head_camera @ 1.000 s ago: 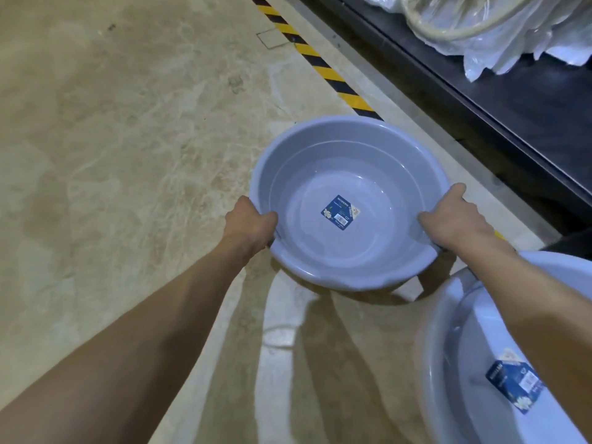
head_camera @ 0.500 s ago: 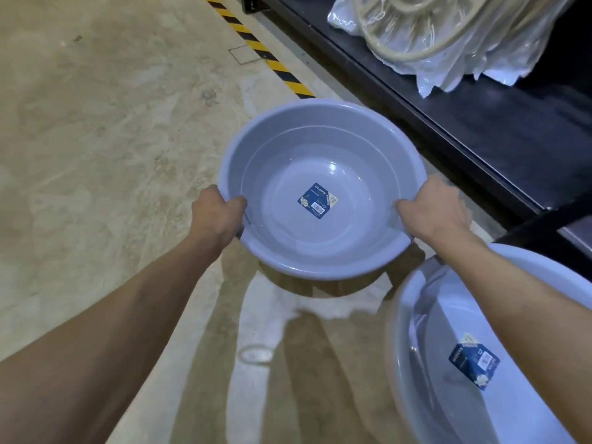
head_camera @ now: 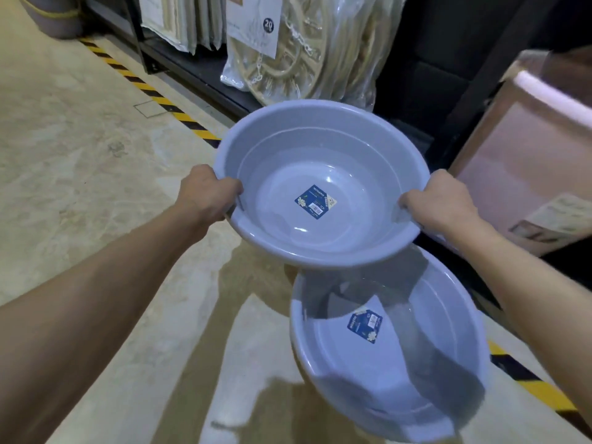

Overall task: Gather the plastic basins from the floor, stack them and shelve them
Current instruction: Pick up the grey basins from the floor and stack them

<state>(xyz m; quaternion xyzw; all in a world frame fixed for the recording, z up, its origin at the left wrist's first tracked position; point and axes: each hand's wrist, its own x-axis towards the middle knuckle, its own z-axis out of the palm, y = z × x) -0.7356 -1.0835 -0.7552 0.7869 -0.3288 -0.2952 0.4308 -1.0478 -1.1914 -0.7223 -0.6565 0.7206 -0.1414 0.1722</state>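
While a dark shelf [head_camera: 198, 72] of plastic-wrapped goods [head_camera: 307, 49] and a cardboard box [head_camera: 525, 161] stand just behind, a person holds a pale blue basin [head_camera: 288, 149] above the floor [head_camera: 80, 171]. The left hand [head_camera: 205, 193] and right hand [head_camera: 442, 203] clamp opposite rims. A blue label [head_camera: 315, 201] sits inside. A second basin [head_camera: 416, 395], apparently resting on the floor, lies below.

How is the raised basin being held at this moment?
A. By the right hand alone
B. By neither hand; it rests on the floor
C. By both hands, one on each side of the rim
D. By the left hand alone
C: the left hand and the right hand each grip opposite sides of the raised basin, above the second basin on the floor.
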